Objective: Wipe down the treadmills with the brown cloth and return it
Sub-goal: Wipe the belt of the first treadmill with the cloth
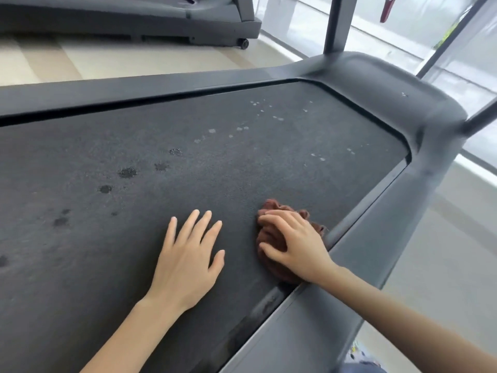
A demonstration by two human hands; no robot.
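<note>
Right hand [294, 246] grips the bunched brown cloth [270, 236], hiding most of it; left hand [188, 255] lies flat on the treadmill belt [242, 162] beside the cloth.

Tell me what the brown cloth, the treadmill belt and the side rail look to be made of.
Brown cloth: soft fabric, perhaps terry, matte; it bunches into folds.
Treadmill belt: likely rubber or rubberised fabric, matte dark grey; grainy, speckled texture.
Side rail: probably moulded plastic, smooth grey, slight sheen; rounded corners.
</note>
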